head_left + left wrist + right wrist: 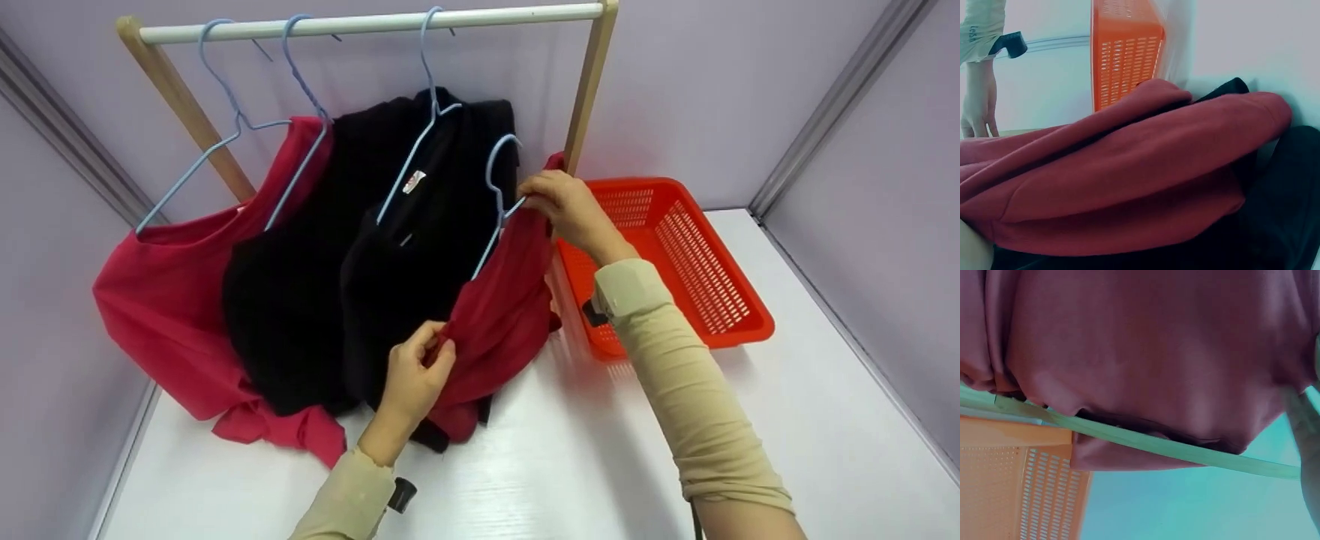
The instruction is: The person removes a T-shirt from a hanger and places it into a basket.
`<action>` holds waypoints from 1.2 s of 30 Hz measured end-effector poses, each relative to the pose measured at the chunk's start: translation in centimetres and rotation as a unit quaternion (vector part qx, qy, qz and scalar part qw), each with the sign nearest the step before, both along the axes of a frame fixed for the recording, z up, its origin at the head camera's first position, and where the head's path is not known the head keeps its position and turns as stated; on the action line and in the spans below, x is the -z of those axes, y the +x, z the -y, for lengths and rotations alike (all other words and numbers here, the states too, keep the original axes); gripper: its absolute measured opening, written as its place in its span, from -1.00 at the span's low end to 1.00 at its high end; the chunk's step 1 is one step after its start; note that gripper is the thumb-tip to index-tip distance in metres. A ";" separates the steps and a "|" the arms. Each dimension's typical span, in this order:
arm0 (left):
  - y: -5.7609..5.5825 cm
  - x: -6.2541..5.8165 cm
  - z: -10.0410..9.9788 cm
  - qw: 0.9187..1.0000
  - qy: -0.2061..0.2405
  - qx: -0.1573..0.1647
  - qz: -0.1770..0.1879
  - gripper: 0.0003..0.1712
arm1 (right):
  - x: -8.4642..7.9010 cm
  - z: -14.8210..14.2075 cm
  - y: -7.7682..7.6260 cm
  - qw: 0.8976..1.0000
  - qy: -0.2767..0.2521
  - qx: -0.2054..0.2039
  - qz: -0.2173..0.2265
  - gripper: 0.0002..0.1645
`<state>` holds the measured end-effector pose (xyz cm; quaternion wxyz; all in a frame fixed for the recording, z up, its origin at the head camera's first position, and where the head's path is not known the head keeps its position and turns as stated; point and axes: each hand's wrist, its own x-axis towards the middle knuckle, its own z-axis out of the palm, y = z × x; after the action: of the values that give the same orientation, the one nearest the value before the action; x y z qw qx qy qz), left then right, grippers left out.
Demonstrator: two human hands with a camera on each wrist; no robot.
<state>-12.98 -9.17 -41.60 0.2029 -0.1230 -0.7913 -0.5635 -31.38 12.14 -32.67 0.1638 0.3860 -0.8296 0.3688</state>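
Observation:
A dark red garment (517,262) hangs on a light blue hanger (493,169), whose hook stands below the rod and apart from it. My left hand (420,371) pinches the cloth at the near shoulder between thumb and fingers. At the far shoulder, close to the hanger's neck, my right hand (566,206) pinches the cloth. In the left wrist view the red sleeve and folds (1145,163) fill the middle. Smooth red cloth (1145,343) covers most of the right wrist view, with the right fingers at its right edge.
A white rod (375,24) on wooden posts (589,82) carries several blue hangers with a bright red top (172,300) and black garments (292,300). An orange-red basket (739,300) stands at the right on the white table (517,480). Pale walls enclose the table.

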 end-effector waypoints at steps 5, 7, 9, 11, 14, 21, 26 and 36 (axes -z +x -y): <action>0.1 -1.1 0.4 0.996 -0.085 -0.006 0.019 -0.80 | 0.7 -0.1 0.2 1.000 -0.013 -0.011 -0.021 -0.88; 0.0 -2.0 0.4 0.993 -0.108 -0.009 0.037 -0.73 | 0.9 0.0 0.3 1.000 -0.013 -0.015 -0.024 -0.88; -0.3 -3.2 0.4 0.992 -0.110 -0.012 0.058 -0.67 | 1.0 0.2 0.4 0.999 -0.012 -0.018 -0.029 -0.87; -0.8 -4.2 0.3 0.992 -0.101 -0.014 0.069 -0.63 | 1.1 0.4 0.5 0.999 -0.012 -0.024 -0.031 -0.86; -1.6 -5.5 0.1 0.991 -0.101 -0.001 0.089 -0.56 | 1.1 0.9 0.7 0.998 0.000 -0.037 -0.041 -0.85; -3.6 -7.1 -0.9 0.990 -0.063 0.018 0.123 -0.46 | 0.7 2.5 2.0 0.991 0.062 -0.079 -0.085 -0.84; -4.2 -7.5 -1.6 0.993 -0.032 -0.021 0.108 -0.58 | 0.2 3.1 2.5 0.987 0.082 -0.102 -0.090 -0.81; -3.8 -8.1 -1.6 0.989 -0.080 -0.094 0.078 -0.67 | -0.6 2.9 2.3 0.994 0.024 -0.099 -0.033 -0.76</action>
<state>-16.78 -7.52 -33.51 0.1824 -0.0193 -0.8554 -0.4844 -29.04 9.26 -32.07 0.1444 0.4825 -0.7899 0.3498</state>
